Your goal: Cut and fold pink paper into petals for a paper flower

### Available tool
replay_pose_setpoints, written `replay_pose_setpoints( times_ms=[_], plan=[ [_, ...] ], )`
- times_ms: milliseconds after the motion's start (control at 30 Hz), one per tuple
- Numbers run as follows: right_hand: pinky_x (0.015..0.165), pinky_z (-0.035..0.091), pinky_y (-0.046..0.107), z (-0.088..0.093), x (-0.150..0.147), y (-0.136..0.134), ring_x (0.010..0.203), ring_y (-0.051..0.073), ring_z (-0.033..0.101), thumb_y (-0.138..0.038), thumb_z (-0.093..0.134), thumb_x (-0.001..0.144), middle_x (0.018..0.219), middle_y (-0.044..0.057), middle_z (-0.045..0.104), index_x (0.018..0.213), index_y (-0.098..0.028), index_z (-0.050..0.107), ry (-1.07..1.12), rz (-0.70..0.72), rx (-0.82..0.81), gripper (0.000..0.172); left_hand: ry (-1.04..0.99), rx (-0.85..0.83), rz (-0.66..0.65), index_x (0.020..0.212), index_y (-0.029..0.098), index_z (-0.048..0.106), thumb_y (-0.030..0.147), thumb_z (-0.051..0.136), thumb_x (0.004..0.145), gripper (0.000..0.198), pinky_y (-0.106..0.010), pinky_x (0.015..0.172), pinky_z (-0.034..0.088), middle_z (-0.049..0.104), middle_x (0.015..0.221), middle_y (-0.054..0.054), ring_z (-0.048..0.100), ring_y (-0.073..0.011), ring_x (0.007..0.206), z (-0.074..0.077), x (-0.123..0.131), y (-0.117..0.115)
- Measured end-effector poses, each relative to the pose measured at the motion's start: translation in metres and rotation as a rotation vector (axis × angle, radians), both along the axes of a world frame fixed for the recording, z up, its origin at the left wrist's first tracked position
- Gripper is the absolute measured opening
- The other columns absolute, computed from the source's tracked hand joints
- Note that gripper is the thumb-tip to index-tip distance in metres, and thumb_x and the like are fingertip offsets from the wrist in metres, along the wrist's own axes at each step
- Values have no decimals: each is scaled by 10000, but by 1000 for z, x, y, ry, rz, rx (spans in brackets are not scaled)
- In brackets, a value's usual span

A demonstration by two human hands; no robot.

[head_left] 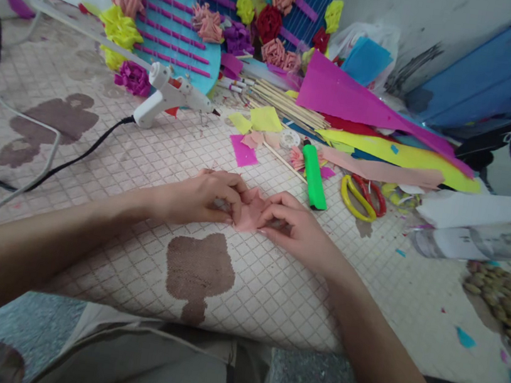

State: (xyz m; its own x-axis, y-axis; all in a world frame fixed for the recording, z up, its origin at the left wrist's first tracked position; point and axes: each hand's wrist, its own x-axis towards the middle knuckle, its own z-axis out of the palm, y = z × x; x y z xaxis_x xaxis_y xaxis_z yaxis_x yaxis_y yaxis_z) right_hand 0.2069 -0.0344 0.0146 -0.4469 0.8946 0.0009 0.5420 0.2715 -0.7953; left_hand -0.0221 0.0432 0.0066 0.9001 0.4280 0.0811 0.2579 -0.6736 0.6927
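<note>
A small piece of pink paper (251, 214) is pinched between my two hands, just above the patterned tablecloth (269, 295). My left hand (214, 197) grips its left side with thumb and fingers closed. On the right side, my right hand (291, 223) holds it the same way. Beyond my hands lie small paper pieces, yellow (265, 119) and magenta (243, 150). A green-handled tool (314, 177) lies a little past my right hand, and scissors (358, 198) with a yellow and a red handle are further right.
A white glue gun (167, 93) stands at the back left, its black cord (94, 150) running left. Thin wooden sticks (291, 104) and coloured paper sheets (344, 102) lie at the back. Paper flowers (123, 33) edge a blue woven panel (179, 22). A plastic bottle (481, 239) lies right.
</note>
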Motion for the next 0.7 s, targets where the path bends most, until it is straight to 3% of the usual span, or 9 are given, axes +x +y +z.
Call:
replay_pose_setpoints(
  times_ms=[233,700],
  plan=[
    [689,459,281,-4,-1,1,830,145,541,-102,564,794,971,24,515,828,-210,613,-47,-30,37,123,12,6,5,869,229,707,220,590,852,118,-381,960,382,591,1138,-49,551,-205,1074,-1,0,0],
    [787,465,331,-5,-16,-4,927,176,544,-87,573,795,925,26,529,795,-206,591,-50,-111,89,120,47,48,150,789,207,653,183,557,833,109,-357,901,330,619,997,-7,532,-182,994,5,11,-13]
  ],
)
